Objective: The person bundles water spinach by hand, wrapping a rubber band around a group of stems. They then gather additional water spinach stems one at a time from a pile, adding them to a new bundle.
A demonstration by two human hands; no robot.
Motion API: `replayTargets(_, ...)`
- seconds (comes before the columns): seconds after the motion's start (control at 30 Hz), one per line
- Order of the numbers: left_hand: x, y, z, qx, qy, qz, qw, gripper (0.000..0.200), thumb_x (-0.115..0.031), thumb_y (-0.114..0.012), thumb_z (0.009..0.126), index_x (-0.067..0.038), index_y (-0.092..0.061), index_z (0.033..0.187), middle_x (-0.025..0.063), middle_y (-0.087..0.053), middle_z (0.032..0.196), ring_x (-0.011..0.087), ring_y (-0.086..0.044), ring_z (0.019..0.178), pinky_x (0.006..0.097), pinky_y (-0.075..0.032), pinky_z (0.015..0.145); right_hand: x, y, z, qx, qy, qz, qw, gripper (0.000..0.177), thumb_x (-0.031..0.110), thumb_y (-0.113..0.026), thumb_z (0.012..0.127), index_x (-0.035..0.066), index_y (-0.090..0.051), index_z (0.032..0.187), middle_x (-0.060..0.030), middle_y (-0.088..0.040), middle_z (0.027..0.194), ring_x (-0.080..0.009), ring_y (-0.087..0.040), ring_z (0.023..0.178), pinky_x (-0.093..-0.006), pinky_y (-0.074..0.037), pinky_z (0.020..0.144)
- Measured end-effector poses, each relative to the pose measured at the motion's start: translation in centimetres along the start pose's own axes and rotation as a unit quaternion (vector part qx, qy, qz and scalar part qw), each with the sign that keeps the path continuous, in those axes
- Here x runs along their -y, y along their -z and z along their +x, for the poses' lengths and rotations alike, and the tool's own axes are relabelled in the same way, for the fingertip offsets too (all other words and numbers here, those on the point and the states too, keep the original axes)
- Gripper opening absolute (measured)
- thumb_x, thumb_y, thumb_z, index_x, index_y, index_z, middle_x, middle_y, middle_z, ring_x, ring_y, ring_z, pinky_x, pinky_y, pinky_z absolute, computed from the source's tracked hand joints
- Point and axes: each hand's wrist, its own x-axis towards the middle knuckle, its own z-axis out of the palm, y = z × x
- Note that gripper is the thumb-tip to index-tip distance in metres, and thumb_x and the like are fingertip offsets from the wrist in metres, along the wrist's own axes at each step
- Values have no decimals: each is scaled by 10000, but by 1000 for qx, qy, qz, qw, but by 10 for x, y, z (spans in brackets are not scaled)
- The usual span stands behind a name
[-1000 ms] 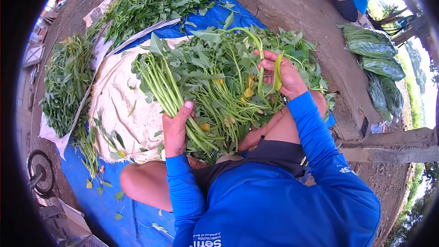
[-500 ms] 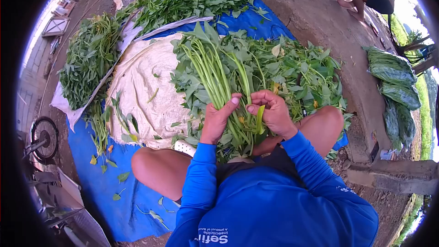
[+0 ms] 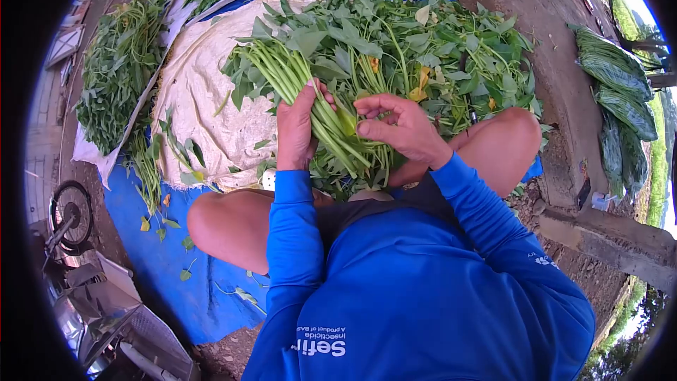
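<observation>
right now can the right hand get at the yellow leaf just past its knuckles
Probably yes. The right hand looks empty, and the yellow leaf lies on top of the green pile close beyond it, with nothing seen covering it. The bunch in the left hand is off to the side.

On the left, a spoked wheel [image 3: 71,216] was seen beyond the edge of a blue tarp [image 3: 162,279], and grey, metallic-looking clutter [image 3: 141,324] was gathered below it. On the right, plastic-wrapped green bundles [image 3: 618,74] were laid close together; a small pale container [image 3: 601,201] was placed near a concrete beam [image 3: 606,243].
</observation>
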Motion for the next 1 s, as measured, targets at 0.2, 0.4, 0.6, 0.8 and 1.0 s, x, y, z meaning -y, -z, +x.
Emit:
replayTargets(0.2,-7,3,1,-30,-13,-55,998,523,-545,-604,1084,-24,-648,1060,65,-664,844,151,-643,724,272,-564,683,-30,-9,7,-43,-49,-55,996,424,274,-803,991,-11,-702,1289,-27,-737,1084,-94,-654,994,-280,-535,876)
replayTargets(0.4,-32,10,-5,-55,-9,-78,995,472,-552,-624,1073,-82,-651,1035,36,-654,843,125,-623,709,247,-548,669,-27,16,-6,91,-23,-157,983,270,136,-704,959,1,-741,1190,-110,-750,1112,-211,-711,1024,-336,-554,945)
replayTargets(0.6,-32,18,0,-50,-22,-46,997,318,-381,-696,1068,-71,-639,1026,43,-643,842,133,-624,718,267,-560,679,-19,13,-4,129,-63,-238,961,505,247,-729,924,-8,-630,1348,-232,-700,1234,-368,-673,1172,-442,-528,1000)
replayTargets(0.8,-35,19,-3,-64,-72,18,995,224,-254,-714,1056,-39,-653,1054,64,-652,858,143,-628,736,272,-547,691,-11,27,-1,164,-107,-166,966,426,295,-761,956,36,-672,1282,-153,-722,1049,-237,-689,980,-384,-543,867)
replayTargets(1.0,-36,11,-6,-58,-117,80,988,204,-222,-723,1045,-32,-657,1074,75,-660,857,144,-630,735,278,-538,685,-2,25,9,223,-237,-50,944,286,277,-701,953,21,-778,1052,-74,-735,882,-186,-668,802,-364,-532,736)
